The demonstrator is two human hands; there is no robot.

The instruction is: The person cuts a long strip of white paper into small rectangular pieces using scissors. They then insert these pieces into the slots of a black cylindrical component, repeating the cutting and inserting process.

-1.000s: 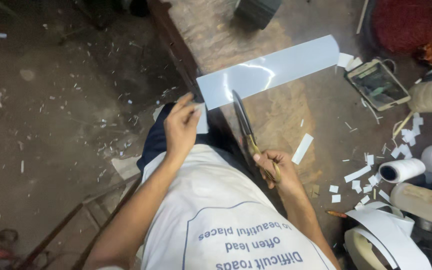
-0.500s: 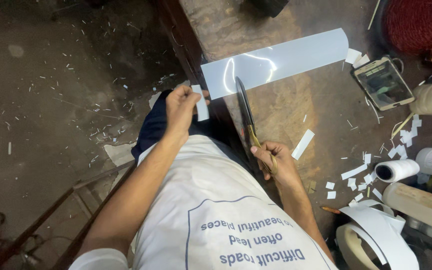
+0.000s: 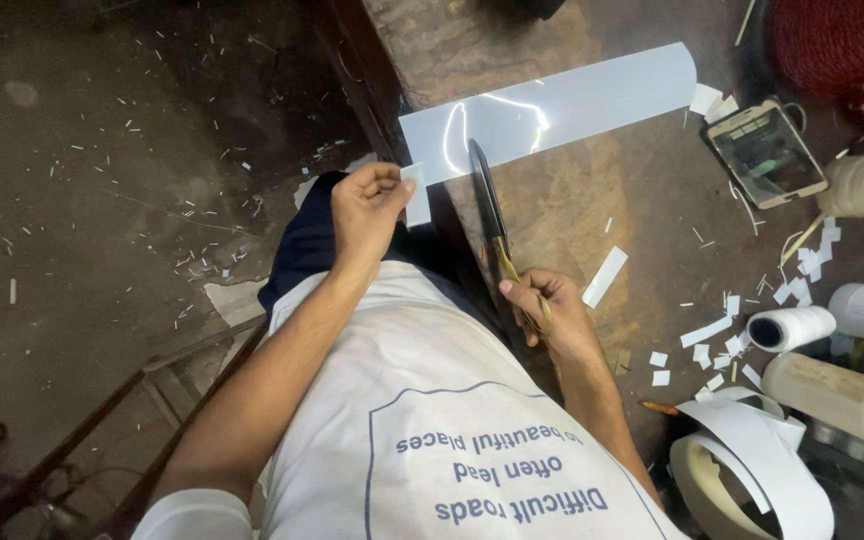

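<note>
Scissors [image 3: 487, 215] still gripped by rt hand [image 3: 542, 310]; left hand [image 3: 367, 205] pinches cut strip [image 3: 415, 195], now nearer sheet [image 3: 552, 110].

The long plastic strip [image 3: 552, 110] was pale grey-white and shiny, with bright curly light lines on it. The small cut piece [image 3: 416, 195] in the left hand [image 3: 367, 205] was white. The scissors [image 3: 492, 235] in the right hand [image 3: 544, 315] had dark blades and gold-yellow handles. The shirt [image 3: 432, 420] was white with a thin blue line and blue letters. The trousers [image 3: 317, 250] were dark blue. The bench [image 3: 642, 200] was brown with lighter tan patches. Little white scraps [image 3: 722, 330] lay on it. The phone [image 3: 767, 150] had a gold edge and a dark screen. The thread spools [image 3: 832, 385] were cream and white. The floor [image 3: 102, 200] was dark grey with white specks.
</note>
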